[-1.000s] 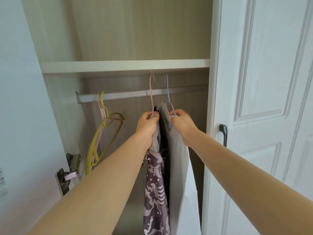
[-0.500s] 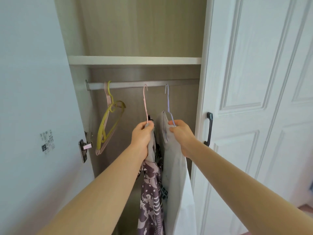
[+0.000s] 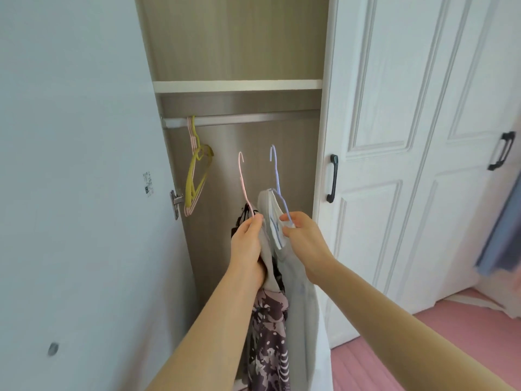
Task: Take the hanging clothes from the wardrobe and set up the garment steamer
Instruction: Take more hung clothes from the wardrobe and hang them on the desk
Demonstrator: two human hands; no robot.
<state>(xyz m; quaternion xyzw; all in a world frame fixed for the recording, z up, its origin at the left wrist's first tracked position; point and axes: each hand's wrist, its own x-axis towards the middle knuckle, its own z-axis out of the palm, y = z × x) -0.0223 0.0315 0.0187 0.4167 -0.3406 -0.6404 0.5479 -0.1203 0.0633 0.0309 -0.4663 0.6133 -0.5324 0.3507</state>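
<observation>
My left hand (image 3: 248, 244) grips the neck of a pink hanger (image 3: 242, 179) carrying a purple patterned garment (image 3: 269, 342) with a grey top. My right hand (image 3: 303, 238) grips a lilac hanger (image 3: 275, 170) with a pale grey garment (image 3: 301, 311). Both hooks are free of the wardrobe rail (image 3: 253, 119) and held well below it, in front of the open compartment. No garment steamer is in view.
Empty yellow and pink hangers (image 3: 196, 170) stay on the rail's left end. The open wardrobe door (image 3: 70, 179) stands at my left, closed white doors with black handles (image 3: 332, 177) at my right. A blue cloth (image 3: 504, 235) hangs at the far right over pink floor (image 3: 437, 334).
Both hangers with their clothes came off the rail and moved down and toward me. The view pulled back and turned right, so more of the doors and floor shows.
</observation>
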